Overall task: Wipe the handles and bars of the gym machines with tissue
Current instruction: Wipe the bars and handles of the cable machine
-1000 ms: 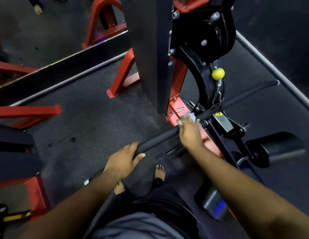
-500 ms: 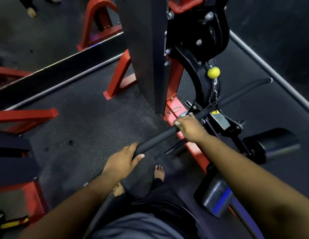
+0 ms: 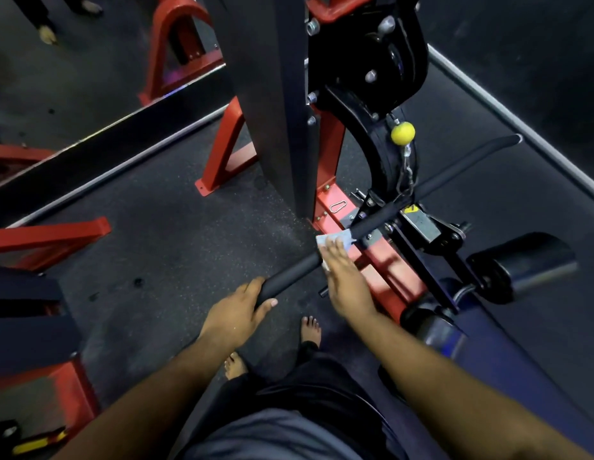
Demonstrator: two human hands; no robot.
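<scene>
A long black pull bar [image 3: 375, 218] hangs from a cable and runs from lower left to upper right across the machine. My left hand [image 3: 237, 312] grips the bar's near end, fingers and thumb curled round it. My right hand [image 3: 345, 277] lies over the bar a little farther along, fingers straight, pressing a white tissue [image 3: 333, 240] against it. The tissue's edge shows beyond my fingertips; the rest is under the palm.
The red and black machine frame [image 3: 328, 197] and its dark upright [image 3: 272, 104] stand just behind the bar. A yellow ball [image 3: 402, 132] sits on the cable. Black roller pads [image 3: 521, 263] lie right. Red frames [image 3: 50, 234] stand left. My bare feet [image 3: 310, 328] are below.
My right hand slid back along the bar toward me and flattened, so the tissue now shows past the fingertips. My left hand kept its grip on the near end.
</scene>
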